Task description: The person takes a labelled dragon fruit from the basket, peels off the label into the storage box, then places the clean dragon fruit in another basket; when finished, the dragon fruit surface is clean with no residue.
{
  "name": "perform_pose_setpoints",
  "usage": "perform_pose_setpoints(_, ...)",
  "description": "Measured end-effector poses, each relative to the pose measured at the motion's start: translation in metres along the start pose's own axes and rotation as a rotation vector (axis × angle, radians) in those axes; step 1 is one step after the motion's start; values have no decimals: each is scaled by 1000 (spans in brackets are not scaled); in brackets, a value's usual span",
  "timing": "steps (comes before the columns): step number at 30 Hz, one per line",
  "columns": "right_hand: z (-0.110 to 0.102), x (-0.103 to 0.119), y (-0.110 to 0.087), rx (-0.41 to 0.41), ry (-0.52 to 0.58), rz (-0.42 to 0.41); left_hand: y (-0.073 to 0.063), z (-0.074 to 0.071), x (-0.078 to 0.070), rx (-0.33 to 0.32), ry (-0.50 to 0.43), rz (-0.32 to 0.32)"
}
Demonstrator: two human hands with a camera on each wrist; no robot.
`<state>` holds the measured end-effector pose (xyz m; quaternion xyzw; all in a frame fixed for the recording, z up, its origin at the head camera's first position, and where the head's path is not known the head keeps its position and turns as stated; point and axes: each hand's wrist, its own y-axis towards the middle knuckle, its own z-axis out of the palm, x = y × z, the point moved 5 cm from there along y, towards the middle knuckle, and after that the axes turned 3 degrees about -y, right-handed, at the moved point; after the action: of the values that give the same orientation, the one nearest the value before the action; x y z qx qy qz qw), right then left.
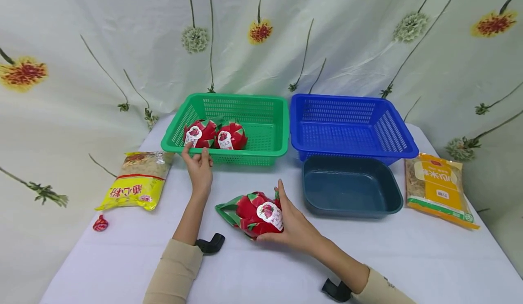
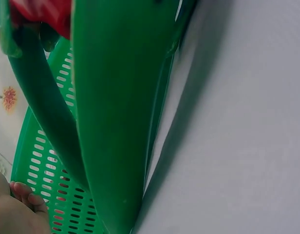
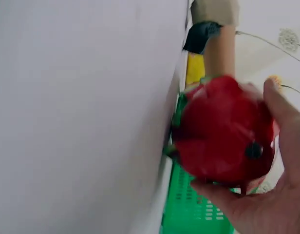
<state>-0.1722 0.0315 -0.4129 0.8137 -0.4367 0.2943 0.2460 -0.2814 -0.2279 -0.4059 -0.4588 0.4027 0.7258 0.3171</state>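
Note:
My right hand [image 1: 296, 229] grips a red dragon fruit [image 1: 249, 213] with green leaf tips and a white oval label, low over the table's middle. In the right wrist view thumb and fingers spread around the blunt red end of the fruit [image 3: 223, 131]. My left hand [image 1: 199, 172] holds the front rim of a green basket [image 1: 265, 152], one finger reaching over the edge. Inside that basket, at its left, lie two similar dragon fruits, one on the left [image 1: 202, 129] and one beside it [image 1: 231, 134]. Long green leaves [image 2: 116, 112] fill much of the left wrist view.
Right of the green basket stands a blue basket [image 1: 339, 134], with a dark teal tub [image 1: 351, 188] in front. A yellow pasta bag [image 1: 135, 181] and a small red wrapped item [image 1: 100, 223] lie left. An orange grain bag [image 1: 439, 188] lies at the right edge.

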Motion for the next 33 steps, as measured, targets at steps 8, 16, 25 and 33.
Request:
perform_pose_setpoints(8,6,-10,-8,-62,94,72,3,-2,2,-14,53,-23)
perform_pose_setpoints(16,6,-13,-9,-86,147,21,-20,-6,-27,98,273,61)
perform_pose_setpoints(25,1,-17,-4,-38,159,-90,-88,42,-55,1069,370,167)
perform_pose_setpoints(33,5,-21,-2,20,170,-144,-105,41,0,1344,359,-69)
